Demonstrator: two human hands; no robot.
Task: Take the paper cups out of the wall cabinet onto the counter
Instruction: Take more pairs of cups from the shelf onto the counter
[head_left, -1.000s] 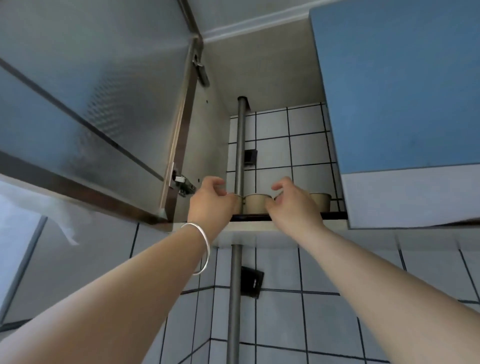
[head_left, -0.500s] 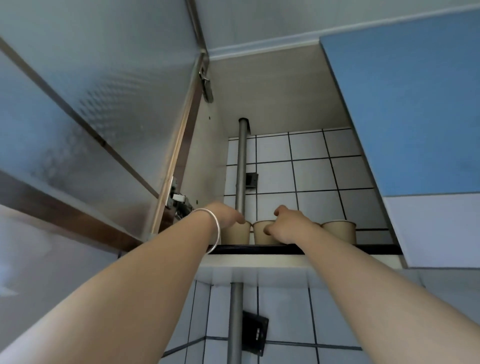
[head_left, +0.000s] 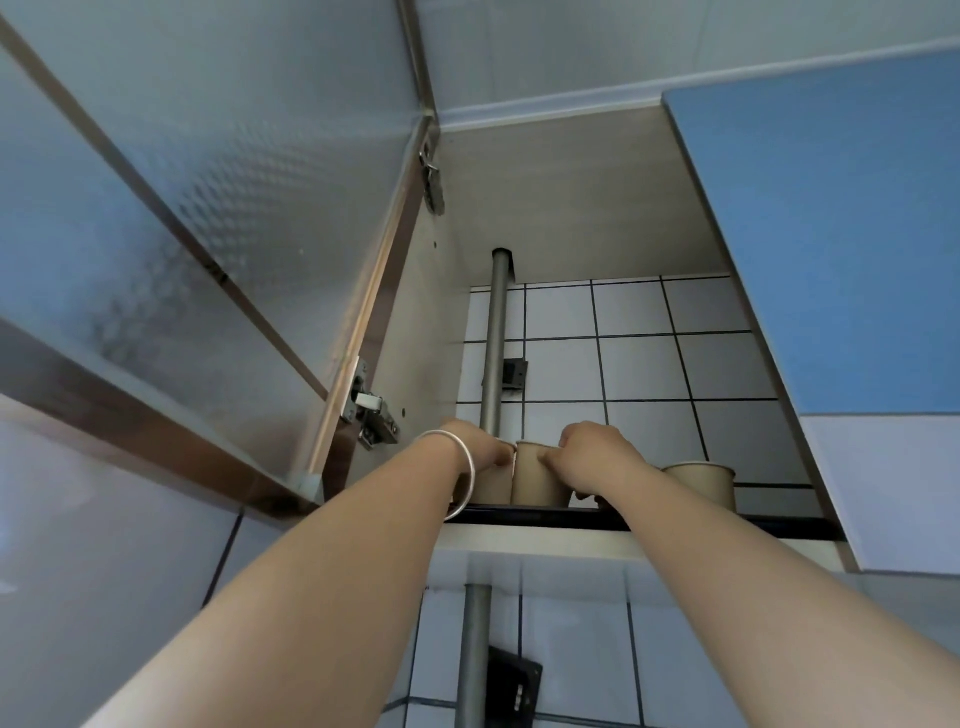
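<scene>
Tan paper cups stand in a row on the dark shelf edge (head_left: 691, 524) of the open wall cabinet, seen from below. My left hand (head_left: 480, 449), with a silver bangle on the wrist, is closed around the leftmost cup (head_left: 492, 486). My right hand (head_left: 597, 452) is curled against the second cup (head_left: 535, 478), with fingers on its side near the rim. A sliver of another cup (head_left: 581, 498) shows under that hand. A further cup (head_left: 701, 480) stands free to the right. The counter is out of view.
The frosted cabinet door (head_left: 208, 234) hangs open on the left, its hinge (head_left: 371, 410) close to my left wrist. A blue closed door (head_left: 831, 234) borders the right side. A grey vertical pipe (head_left: 493, 353) runs through the cabinet just behind the cups.
Both hands have reached further into the cabinet and closed on the cups. The camera has tilted up, showing more of the cabinet's inside.
</scene>
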